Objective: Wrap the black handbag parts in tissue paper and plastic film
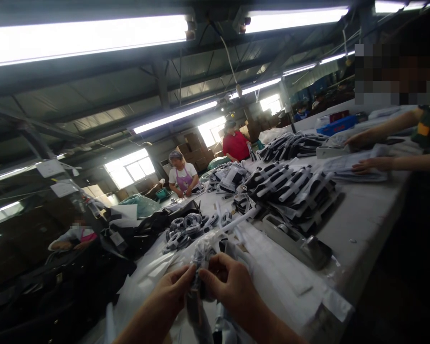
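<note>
As the left hand [172,289] and right hand [233,283] pinch the plastic-wrapped bundle [202,253], a close, even grip should steady it.

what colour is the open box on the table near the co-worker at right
The open box is mainly blue, best seen in the head view.

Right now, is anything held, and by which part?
Yes: a dark, wrapped bundle. The left hand and right hand pinch it below its bunched top; blur hides the exact contact.
</note>
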`<act>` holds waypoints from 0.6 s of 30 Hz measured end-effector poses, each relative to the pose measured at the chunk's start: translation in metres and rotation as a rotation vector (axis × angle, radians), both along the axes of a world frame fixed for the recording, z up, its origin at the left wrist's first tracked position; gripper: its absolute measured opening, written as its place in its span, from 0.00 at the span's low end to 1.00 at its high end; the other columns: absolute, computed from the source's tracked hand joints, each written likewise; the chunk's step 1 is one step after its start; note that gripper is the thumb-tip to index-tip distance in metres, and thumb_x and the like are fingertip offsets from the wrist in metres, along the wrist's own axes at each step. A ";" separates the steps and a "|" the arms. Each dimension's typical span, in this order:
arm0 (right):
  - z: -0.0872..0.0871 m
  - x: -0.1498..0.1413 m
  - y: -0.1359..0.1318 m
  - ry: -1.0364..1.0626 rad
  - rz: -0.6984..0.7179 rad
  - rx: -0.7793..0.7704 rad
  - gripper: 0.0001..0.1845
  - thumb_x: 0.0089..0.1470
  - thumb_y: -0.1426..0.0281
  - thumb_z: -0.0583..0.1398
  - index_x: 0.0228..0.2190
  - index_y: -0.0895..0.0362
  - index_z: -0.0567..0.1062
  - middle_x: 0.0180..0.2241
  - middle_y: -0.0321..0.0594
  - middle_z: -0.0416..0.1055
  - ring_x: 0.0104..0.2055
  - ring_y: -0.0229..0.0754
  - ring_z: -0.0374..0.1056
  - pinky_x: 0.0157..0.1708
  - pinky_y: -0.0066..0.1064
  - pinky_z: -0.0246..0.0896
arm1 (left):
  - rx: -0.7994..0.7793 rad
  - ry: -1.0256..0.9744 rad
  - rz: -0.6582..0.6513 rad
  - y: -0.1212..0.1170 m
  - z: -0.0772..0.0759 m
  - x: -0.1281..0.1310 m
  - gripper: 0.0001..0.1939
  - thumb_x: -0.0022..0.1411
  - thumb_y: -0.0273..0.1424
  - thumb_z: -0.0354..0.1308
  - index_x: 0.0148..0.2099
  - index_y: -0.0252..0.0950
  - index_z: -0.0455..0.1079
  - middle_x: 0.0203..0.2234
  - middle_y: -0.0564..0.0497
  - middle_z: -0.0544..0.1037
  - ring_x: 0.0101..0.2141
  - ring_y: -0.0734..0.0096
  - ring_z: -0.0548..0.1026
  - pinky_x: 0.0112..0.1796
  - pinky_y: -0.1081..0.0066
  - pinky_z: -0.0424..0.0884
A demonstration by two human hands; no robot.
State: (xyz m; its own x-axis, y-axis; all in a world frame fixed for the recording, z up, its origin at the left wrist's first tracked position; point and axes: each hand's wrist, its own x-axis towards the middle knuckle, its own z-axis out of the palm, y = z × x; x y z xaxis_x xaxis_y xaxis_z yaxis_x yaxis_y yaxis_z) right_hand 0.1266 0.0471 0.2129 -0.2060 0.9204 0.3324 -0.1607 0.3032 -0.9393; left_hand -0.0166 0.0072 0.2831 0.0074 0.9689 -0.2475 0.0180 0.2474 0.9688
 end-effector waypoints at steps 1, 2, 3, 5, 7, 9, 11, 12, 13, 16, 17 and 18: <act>0.000 -0.001 -0.001 0.019 0.020 -0.006 0.14 0.54 0.58 0.64 0.32 0.58 0.76 0.26 0.38 0.75 0.27 0.40 0.72 0.25 0.26 0.64 | 0.012 0.001 0.009 0.001 -0.003 -0.002 0.24 0.52 0.47 0.70 0.42 0.32 0.79 0.24 0.50 0.79 0.26 0.73 0.75 0.29 0.76 0.69; 0.000 -0.002 -0.002 0.047 0.054 -0.013 0.14 0.55 0.58 0.64 0.33 0.58 0.76 0.26 0.37 0.75 0.27 0.40 0.73 0.25 0.26 0.65 | 0.028 0.000 0.022 0.002 -0.006 -0.004 0.23 0.52 0.46 0.69 0.41 0.32 0.79 0.23 0.50 0.79 0.25 0.72 0.75 0.29 0.76 0.69; -0.001 -0.002 -0.001 0.080 0.098 -0.019 0.14 0.55 0.58 0.64 0.35 0.58 0.76 0.26 0.37 0.75 0.27 0.41 0.73 0.26 0.26 0.66 | 0.048 -0.001 0.037 0.002 -0.009 -0.006 0.22 0.52 0.46 0.69 0.40 0.32 0.79 0.23 0.50 0.79 0.25 0.72 0.75 0.28 0.76 0.69; -0.009 0.003 0.003 0.118 0.169 -0.004 0.15 0.57 0.57 0.62 0.36 0.57 0.77 0.26 0.38 0.76 0.26 0.41 0.74 0.26 0.27 0.67 | 0.078 0.008 0.088 0.003 -0.014 -0.010 0.22 0.51 0.47 0.69 0.38 0.33 0.79 0.23 0.51 0.80 0.24 0.71 0.75 0.27 0.75 0.69; -0.027 0.013 0.012 0.067 0.103 0.048 0.16 0.60 0.57 0.60 0.37 0.57 0.78 0.30 0.40 0.78 0.30 0.43 0.76 0.31 0.30 0.71 | 0.078 0.004 0.172 0.003 -0.016 -0.015 0.22 0.48 0.45 0.72 0.39 0.34 0.79 0.25 0.51 0.81 0.26 0.68 0.78 0.29 0.74 0.72; -0.056 0.021 0.024 -0.063 -0.094 0.076 0.18 0.61 0.56 0.58 0.41 0.56 0.78 0.40 0.46 0.79 0.43 0.49 0.76 0.46 0.37 0.70 | 0.070 -0.005 0.263 0.002 -0.015 -0.020 0.23 0.45 0.44 0.74 0.40 0.35 0.79 0.27 0.51 0.83 0.30 0.64 0.80 0.32 0.72 0.74; -0.091 0.024 0.033 -0.199 -0.223 0.006 0.26 0.59 0.55 0.58 0.52 0.59 0.75 0.55 0.52 0.72 0.60 0.55 0.66 0.62 0.45 0.58 | 0.060 -0.024 0.322 0.002 -0.013 -0.024 0.25 0.42 0.43 0.75 0.42 0.35 0.79 0.28 0.50 0.84 0.31 0.62 0.81 0.33 0.71 0.75; -0.108 0.023 0.036 -0.255 -0.207 -0.053 0.32 0.58 0.54 0.58 0.57 0.60 0.71 0.61 0.54 0.66 0.65 0.56 0.59 0.65 0.47 0.51 | 0.061 -0.030 0.338 0.002 -0.011 -0.026 0.25 0.41 0.42 0.76 0.41 0.35 0.79 0.27 0.50 0.84 0.30 0.62 0.81 0.33 0.71 0.76; -0.123 0.020 0.038 -0.296 -0.148 -0.096 0.36 0.57 0.52 0.58 0.60 0.62 0.68 0.64 0.55 0.62 0.67 0.57 0.55 0.66 0.48 0.49 | 0.056 -0.034 0.350 0.002 -0.010 -0.027 0.26 0.41 0.42 0.76 0.41 0.35 0.79 0.26 0.50 0.84 0.29 0.62 0.81 0.34 0.71 0.76; -0.150 0.011 0.042 -0.356 -0.003 -0.054 0.36 0.60 0.51 0.56 0.60 0.62 0.69 0.61 0.54 0.66 0.64 0.56 0.60 0.62 0.46 0.56 | 0.045 -0.044 0.340 0.001 -0.008 -0.028 0.26 0.41 0.42 0.76 0.42 0.36 0.79 0.28 0.50 0.84 0.30 0.61 0.82 0.34 0.71 0.76; -0.152 0.009 0.045 -0.365 0.005 -0.019 0.32 0.62 0.52 0.55 0.57 0.61 0.72 0.57 0.52 0.71 0.61 0.54 0.66 0.59 0.44 0.61 | 0.046 -0.035 0.326 0.000 -0.009 -0.029 0.27 0.41 0.43 0.76 0.43 0.37 0.79 0.29 0.51 0.84 0.31 0.61 0.82 0.33 0.71 0.76; -0.153 0.010 0.052 -0.375 -0.006 0.007 0.28 0.64 0.54 0.54 0.54 0.60 0.75 0.52 0.49 0.76 0.56 0.53 0.71 0.55 0.41 0.65 | 0.051 -0.020 0.314 -0.001 -0.010 -0.031 0.27 0.41 0.44 0.75 0.43 0.38 0.79 0.30 0.51 0.84 0.32 0.60 0.82 0.32 0.72 0.75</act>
State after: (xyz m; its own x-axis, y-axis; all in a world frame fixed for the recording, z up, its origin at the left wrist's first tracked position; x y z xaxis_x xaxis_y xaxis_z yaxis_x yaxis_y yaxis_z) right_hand 0.1365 0.0988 0.0599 -0.3092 0.9199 0.2412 0.1957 0.3097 -0.9305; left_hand -0.0475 0.0063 0.2733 -0.2895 0.9358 -0.2011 -0.0704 0.1887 0.9795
